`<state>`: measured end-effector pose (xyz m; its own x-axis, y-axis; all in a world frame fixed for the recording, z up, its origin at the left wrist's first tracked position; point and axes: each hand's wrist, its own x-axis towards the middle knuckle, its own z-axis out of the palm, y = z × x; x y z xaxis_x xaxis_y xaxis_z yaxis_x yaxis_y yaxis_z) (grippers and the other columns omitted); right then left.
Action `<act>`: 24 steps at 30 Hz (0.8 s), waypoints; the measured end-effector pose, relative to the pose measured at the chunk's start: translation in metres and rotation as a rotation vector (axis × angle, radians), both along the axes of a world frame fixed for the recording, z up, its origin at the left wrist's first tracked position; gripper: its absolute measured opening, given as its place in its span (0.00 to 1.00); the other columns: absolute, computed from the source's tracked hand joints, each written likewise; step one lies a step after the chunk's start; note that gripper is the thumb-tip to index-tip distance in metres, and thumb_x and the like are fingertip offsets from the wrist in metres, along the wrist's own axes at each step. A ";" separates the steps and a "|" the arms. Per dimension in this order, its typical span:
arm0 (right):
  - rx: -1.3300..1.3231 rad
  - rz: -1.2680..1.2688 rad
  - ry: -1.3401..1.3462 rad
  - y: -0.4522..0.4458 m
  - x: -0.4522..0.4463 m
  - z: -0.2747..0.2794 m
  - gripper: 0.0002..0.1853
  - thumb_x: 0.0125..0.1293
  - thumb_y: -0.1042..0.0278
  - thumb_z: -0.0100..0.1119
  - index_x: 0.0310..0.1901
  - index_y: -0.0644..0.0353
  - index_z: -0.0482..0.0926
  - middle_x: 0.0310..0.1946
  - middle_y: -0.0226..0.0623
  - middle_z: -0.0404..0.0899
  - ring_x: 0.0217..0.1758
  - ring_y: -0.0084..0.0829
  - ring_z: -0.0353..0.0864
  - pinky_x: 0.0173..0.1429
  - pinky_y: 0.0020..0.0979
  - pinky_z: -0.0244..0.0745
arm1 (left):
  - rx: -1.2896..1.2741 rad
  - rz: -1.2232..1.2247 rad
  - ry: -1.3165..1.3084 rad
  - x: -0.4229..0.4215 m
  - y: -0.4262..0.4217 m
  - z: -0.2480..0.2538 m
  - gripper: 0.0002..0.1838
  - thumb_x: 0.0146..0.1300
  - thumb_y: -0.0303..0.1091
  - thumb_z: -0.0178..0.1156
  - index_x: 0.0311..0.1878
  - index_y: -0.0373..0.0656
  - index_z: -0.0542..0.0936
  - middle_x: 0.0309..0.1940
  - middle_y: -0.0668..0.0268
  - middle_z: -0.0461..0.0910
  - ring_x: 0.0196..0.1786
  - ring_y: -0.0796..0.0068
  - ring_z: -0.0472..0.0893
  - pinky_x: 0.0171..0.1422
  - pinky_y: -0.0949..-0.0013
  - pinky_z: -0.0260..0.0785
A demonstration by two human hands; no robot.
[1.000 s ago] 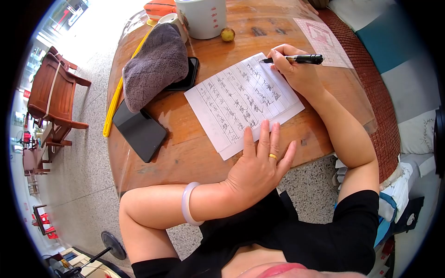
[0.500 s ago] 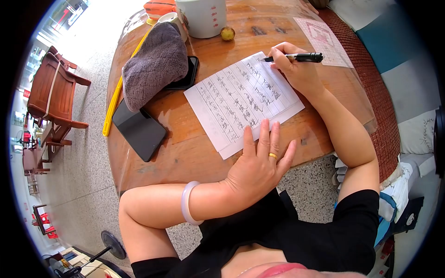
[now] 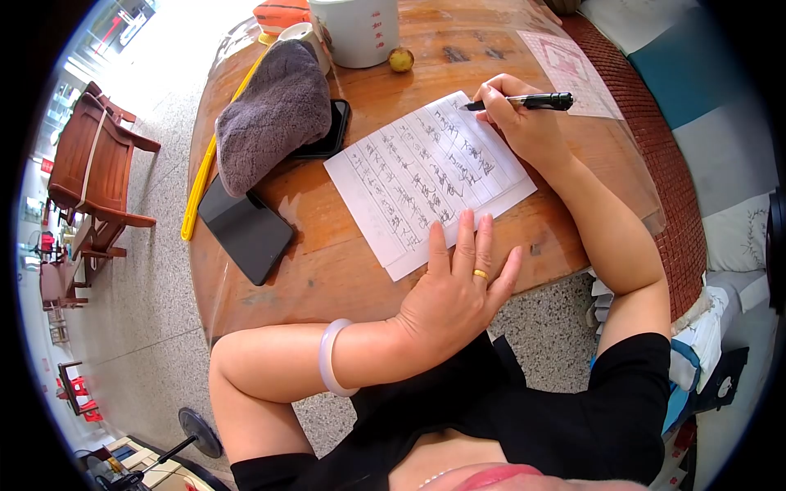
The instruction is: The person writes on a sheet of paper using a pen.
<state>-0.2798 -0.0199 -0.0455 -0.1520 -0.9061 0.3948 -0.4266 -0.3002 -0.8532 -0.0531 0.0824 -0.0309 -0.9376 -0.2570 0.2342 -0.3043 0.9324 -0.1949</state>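
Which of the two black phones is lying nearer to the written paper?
The phone sticking out at the cloth's right side, close beside the paper. The other phone lies farther off, nearer the person.

White pot (image 3: 355, 37) partly beyond top edge

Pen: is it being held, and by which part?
The pen is held in the right hand, the fingers on its barrel close to the writing tip, the other end sticking out past the hand.
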 end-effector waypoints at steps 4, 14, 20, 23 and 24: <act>-0.029 0.013 0.102 0.000 -0.002 0.001 0.12 0.69 0.64 0.55 0.32 0.63 0.77 0.21 0.28 0.75 0.24 0.17 0.69 0.29 0.25 0.65 | 0.001 -0.002 -0.002 0.000 0.000 0.001 0.26 0.68 0.38 0.49 0.68 0.46 0.71 0.62 0.34 0.72 0.63 0.35 0.74 0.61 0.36 0.67; -0.002 -0.012 0.060 0.004 0.003 0.007 0.12 0.69 0.64 0.54 0.31 0.64 0.77 0.21 0.28 0.74 0.25 0.18 0.69 0.30 0.25 0.66 | -0.002 0.009 0.007 0.000 0.001 0.001 0.25 0.67 0.38 0.48 0.68 0.46 0.72 0.62 0.34 0.72 0.63 0.36 0.74 0.61 0.38 0.66; -0.014 -0.015 0.063 0.002 0.001 0.003 0.11 0.68 0.66 0.54 0.31 0.63 0.77 0.20 0.28 0.73 0.25 0.17 0.68 0.29 0.26 0.64 | 0.004 0.013 0.033 0.000 0.001 -0.001 0.25 0.67 0.38 0.49 0.67 0.47 0.73 0.61 0.35 0.73 0.63 0.37 0.74 0.61 0.38 0.67; -0.030 -0.035 0.111 0.005 0.001 0.005 0.10 0.68 0.67 0.55 0.32 0.63 0.78 0.20 0.30 0.73 0.24 0.18 0.67 0.29 0.26 0.64 | 0.003 0.014 0.030 0.000 0.002 -0.001 0.25 0.67 0.38 0.49 0.67 0.47 0.73 0.61 0.36 0.73 0.63 0.37 0.74 0.61 0.37 0.67; -0.050 -0.026 0.127 0.007 0.003 0.008 0.10 0.68 0.67 0.55 0.32 0.63 0.78 0.20 0.31 0.73 0.24 0.19 0.67 0.29 0.26 0.64 | -0.001 0.014 0.026 0.000 0.002 0.000 0.25 0.67 0.38 0.50 0.67 0.47 0.72 0.61 0.36 0.73 0.63 0.37 0.74 0.61 0.37 0.67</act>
